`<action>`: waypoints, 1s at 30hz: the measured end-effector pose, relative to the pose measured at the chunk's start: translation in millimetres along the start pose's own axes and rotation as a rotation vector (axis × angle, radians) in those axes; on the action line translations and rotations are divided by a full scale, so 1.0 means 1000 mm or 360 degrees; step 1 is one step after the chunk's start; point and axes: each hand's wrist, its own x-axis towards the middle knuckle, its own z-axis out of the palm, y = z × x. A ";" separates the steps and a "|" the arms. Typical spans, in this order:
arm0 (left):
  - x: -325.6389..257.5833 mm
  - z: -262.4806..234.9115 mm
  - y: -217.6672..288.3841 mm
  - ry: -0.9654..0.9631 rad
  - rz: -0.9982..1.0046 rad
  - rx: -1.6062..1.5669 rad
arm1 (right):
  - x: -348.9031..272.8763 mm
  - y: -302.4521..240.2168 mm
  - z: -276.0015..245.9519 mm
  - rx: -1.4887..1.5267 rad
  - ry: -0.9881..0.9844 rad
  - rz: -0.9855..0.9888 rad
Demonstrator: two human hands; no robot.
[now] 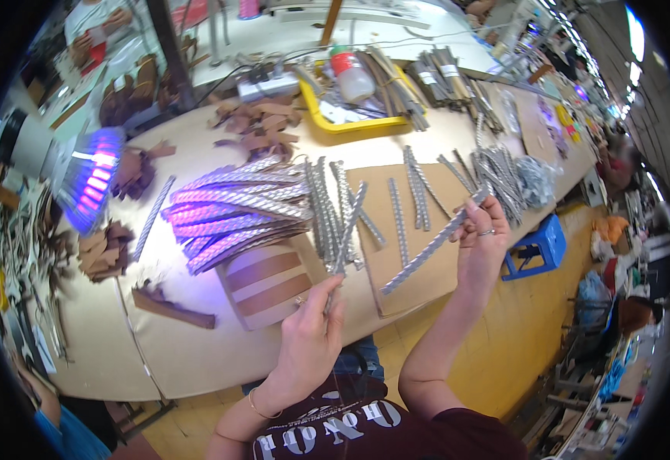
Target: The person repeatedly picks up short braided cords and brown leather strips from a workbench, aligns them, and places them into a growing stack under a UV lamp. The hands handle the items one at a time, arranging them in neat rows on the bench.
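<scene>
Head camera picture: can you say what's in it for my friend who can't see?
A person's right hand holds up a long silvery strip while the left hand pinches another strip over a tan table. Many more strips fan out under a purple lamp, near a yellow tray.

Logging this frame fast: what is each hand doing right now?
Left hand: closed on a silver strip.
Right hand: closed on another silver strip.
</scene>
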 end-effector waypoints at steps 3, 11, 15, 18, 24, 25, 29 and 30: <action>0.001 0.004 0.003 -0.0057 0.0269 0.0331 | -0.011 -0.002 0.002 0.0031 -0.0196 0.0000; -0.014 -0.014 0.011 -0.0184 -0.0526 -0.1242 | -0.038 0.000 0.045 0.0124 -0.0597 0.0174; -0.023 -0.055 0.012 -0.0288 -0.0711 -0.1615 | -0.040 0.006 0.062 0.0557 -0.0959 0.0303; -0.029 -0.081 0.012 0.0195 -0.0157 -0.1109 | -0.043 0.011 0.074 0.0959 -0.1230 0.0501; 0.000 -0.133 -0.012 0.0501 -0.0205 -0.1128 | -0.054 0.023 0.114 0.0449 -0.1111 0.0418; 0.005 -0.138 -0.015 0.0480 -0.0171 -0.1335 | -0.055 0.026 0.121 0.0366 -0.0939 0.0420; 0.019 -0.149 -0.023 0.0488 -0.0109 -0.1766 | -0.055 0.035 0.142 0.0257 -0.0765 0.0294; 0.022 -0.152 -0.025 0.0505 -0.0075 -0.1806 | -0.055 0.036 0.145 0.0258 -0.0768 0.0295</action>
